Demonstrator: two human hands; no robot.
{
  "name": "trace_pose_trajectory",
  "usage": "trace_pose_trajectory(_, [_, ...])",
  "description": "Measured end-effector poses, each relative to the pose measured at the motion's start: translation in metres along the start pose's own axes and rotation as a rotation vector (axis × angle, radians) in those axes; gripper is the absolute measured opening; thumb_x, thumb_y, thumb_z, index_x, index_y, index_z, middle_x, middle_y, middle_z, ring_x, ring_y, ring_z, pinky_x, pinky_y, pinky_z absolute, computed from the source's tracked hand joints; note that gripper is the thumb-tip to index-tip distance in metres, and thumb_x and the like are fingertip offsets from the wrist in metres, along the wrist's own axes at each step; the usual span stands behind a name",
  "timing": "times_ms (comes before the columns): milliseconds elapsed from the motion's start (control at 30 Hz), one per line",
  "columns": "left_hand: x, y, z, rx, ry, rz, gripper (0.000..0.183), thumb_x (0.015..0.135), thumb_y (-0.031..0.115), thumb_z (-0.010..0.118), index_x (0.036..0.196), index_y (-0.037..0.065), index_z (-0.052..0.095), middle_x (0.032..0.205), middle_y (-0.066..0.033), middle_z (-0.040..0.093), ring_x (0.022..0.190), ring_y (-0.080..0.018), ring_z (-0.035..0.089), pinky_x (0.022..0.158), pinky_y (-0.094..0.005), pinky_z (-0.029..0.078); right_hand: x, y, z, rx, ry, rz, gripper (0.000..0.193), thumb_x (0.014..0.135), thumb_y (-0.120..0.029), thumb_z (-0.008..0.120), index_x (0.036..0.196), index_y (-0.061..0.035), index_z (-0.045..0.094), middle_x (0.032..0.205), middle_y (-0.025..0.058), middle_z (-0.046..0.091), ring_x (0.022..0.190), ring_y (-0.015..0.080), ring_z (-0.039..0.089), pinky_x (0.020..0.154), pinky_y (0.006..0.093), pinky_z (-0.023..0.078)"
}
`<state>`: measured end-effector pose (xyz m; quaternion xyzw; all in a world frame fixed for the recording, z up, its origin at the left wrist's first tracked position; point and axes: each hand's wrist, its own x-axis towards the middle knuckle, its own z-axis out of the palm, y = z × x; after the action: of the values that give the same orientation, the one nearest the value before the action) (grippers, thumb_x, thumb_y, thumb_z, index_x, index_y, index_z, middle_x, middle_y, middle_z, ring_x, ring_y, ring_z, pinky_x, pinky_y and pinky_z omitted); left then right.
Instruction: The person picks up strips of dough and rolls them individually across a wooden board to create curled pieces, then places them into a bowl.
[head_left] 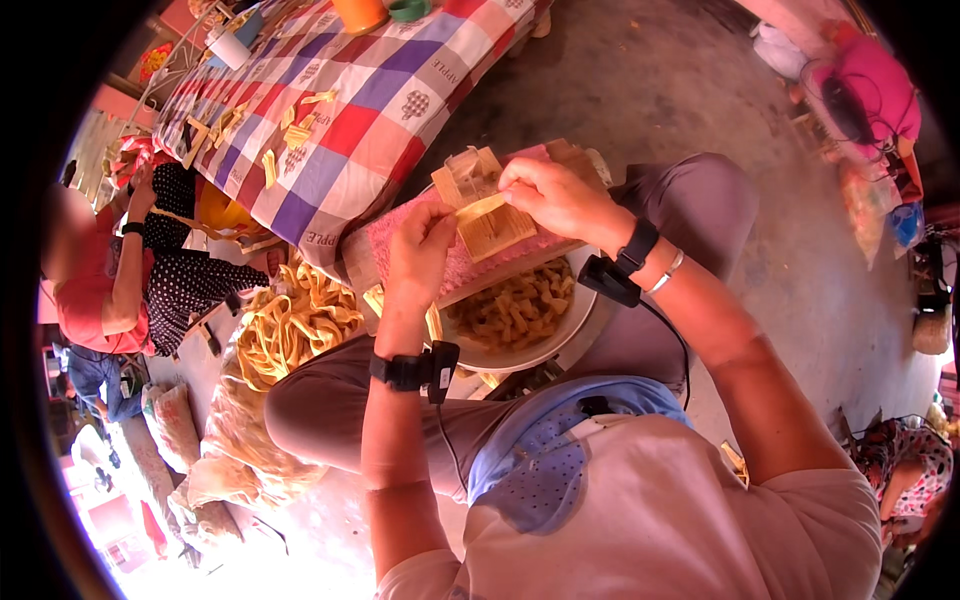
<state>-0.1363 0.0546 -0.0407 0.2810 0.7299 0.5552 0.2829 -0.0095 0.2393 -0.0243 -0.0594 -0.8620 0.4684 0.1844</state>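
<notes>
My left hand (422, 250) and my right hand (560, 200) are both closed in a pinch on a short, flat yellow strip (482, 209), one at each end. The strip stretches across the top of a wooden block (497, 234). A second piece of wood (467, 178) with a clear part on it sits just beyond. Both rest on a board covered with pink towelling (375, 240). Below the board, a wide pale bowl (540, 352) holds many short yellow-brown pieces (515, 308). The fingertips hide the strip's ends.
A table with a checked cloth (340, 120) stands at the far left, with loose yellow strips (297, 132) on it. Long yellow strips (290, 325) are heaped on a plastic bag (250, 430) by my left knee. Another person (110, 280) sits at the left; a pink-clad person (875, 90) is far right.
</notes>
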Motion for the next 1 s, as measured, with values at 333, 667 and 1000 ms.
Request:
trace_pose_trajectory(333, [-0.004, -0.033, 0.001, -0.064, 0.407, 0.128, 0.010, 0.088, 0.013, 0.059, 0.094, 0.005, 0.059, 0.069, -0.0020, 0.061, 0.055, -0.0138, 0.055, 0.052, -0.0290, 0.046, -0.026, -0.013, -0.009, 0.081, -0.194, 0.204, 0.013, 0.089, -0.011, 0.057, 0.096, 0.0000, 0.058, 0.072, 0.0063, 0.061, 0.067, 0.0148, 0.058, 0.062, 0.0291, 0.048])
trace_pose_trajectory(667, [-0.082, 0.035, 0.040, -0.361, -0.223, -0.066, 0.012, 0.092, 0.020, 0.060, 0.097, 0.010, 0.061, 0.072, 0.0035, 0.056, 0.052, -0.0036, 0.043, 0.044, -0.0195, 0.031, -0.063, -0.066, -0.007, 0.003, -0.274, -0.061, 0.014, 0.082, -0.014, 0.064, 0.084, -0.0012, 0.059, 0.074, 0.0116, 0.065, 0.066, 0.0233, 0.064, 0.059, 0.0334, 0.047])
trace_pose_trajectory(1000, [-0.107, 0.013, 0.014, -0.334, -0.125, -0.160, 0.006, 0.093, 0.015, 0.057, 0.089, 0.010, 0.056, 0.068, 0.0041, 0.053, 0.053, -0.0033, 0.043, 0.045, -0.0185, 0.033, -0.092, -0.074, -0.011, -0.155, 0.044, -0.091, 0.020, 0.088, -0.020, 0.062, 0.100, -0.0041, 0.064, 0.087, 0.0150, 0.065, 0.082, 0.0293, 0.066, 0.068, 0.0348, 0.051])
